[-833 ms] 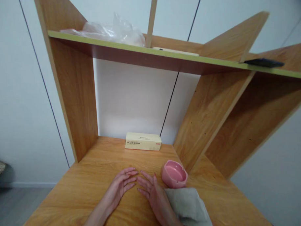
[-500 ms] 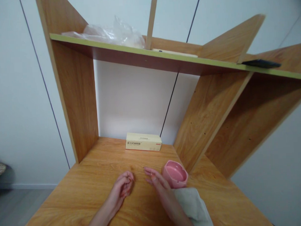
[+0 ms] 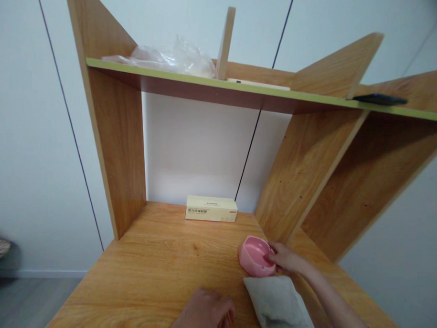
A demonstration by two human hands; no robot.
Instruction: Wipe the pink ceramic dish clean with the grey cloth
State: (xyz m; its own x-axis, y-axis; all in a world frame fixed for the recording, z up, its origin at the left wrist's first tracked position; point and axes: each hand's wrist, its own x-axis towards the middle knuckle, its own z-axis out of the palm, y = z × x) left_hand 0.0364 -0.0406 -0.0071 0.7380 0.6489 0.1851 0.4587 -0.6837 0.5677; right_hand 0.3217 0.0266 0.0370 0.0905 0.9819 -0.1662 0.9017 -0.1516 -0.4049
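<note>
wooden desk, pink bowl, grey cloth, box

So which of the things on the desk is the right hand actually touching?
The pink bowl: the right hand grips its rim, while the grey cloth and cream box lie untouched.

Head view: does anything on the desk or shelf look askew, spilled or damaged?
Nothing spilled or broken. The pink bowl sits tipped on the desk, gripped at its rim by the right hand. A dark flat object overhangs the shelf edge. The left hand rests beside the grey cloth.
</note>
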